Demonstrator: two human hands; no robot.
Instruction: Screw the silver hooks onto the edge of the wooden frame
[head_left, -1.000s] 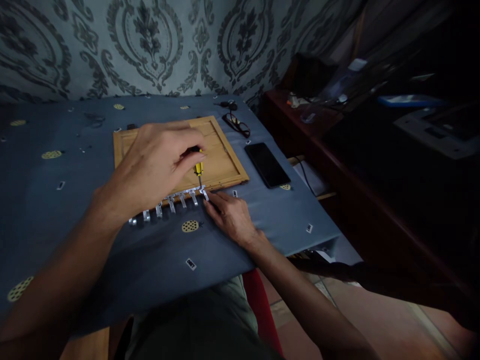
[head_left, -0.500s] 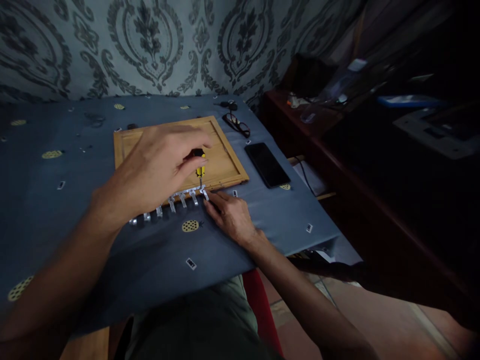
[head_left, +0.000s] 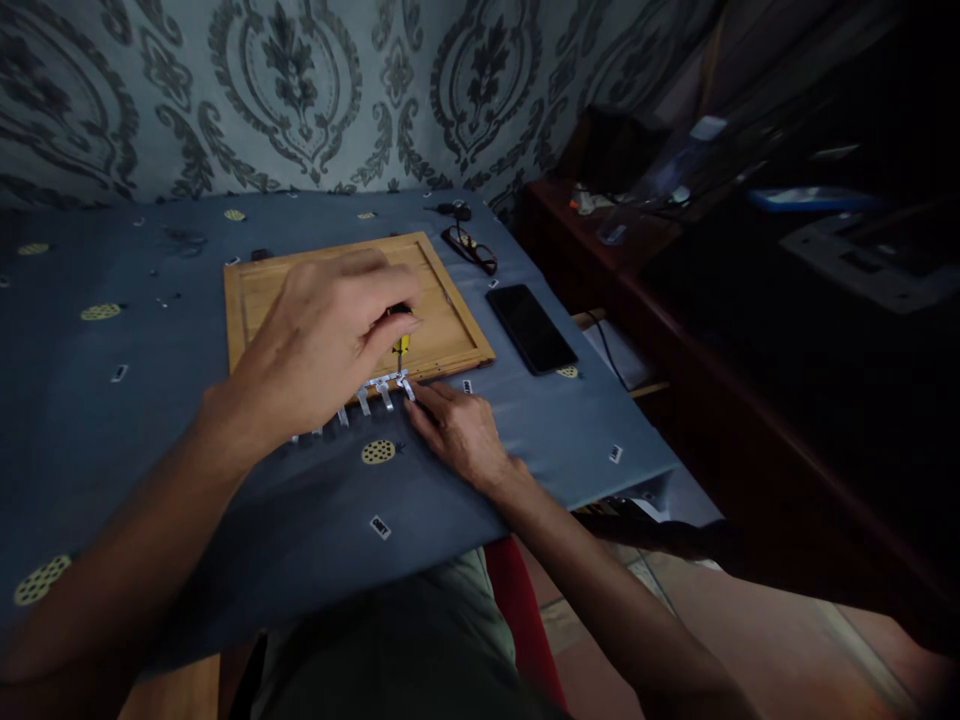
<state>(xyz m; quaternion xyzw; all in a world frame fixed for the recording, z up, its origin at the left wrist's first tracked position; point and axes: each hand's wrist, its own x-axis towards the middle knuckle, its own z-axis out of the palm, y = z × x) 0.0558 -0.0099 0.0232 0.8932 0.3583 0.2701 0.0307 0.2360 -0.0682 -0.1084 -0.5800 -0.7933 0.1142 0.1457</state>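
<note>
My left hand (head_left: 322,340) is closed around a small yellow-and-black screwdriver (head_left: 403,344), held upright with its tip down on the right end of a silver metal hook rail (head_left: 375,390). The rail lies along the near edge of a wooden framed board (head_left: 450,320) on the blue cloth. My right hand (head_left: 457,430) rests flat on the cloth, its fingertips touching the rail's right end next to the screwdriver tip. Much of the rail's left part is hidden behind my left hand.
A black phone (head_left: 531,327) lies right of the board, and glasses (head_left: 470,248) lie behind it near the wall. The blue patterned tablecloth (head_left: 112,400) carries small scattered bits. A dark cluttered side table (head_left: 675,250) stands to the right. The table's front edge is near my lap.
My left hand has lowered slightly over the screwdriver and shifted its grip on the handle, covering more of the rail. My right hand has stayed in place.
</note>
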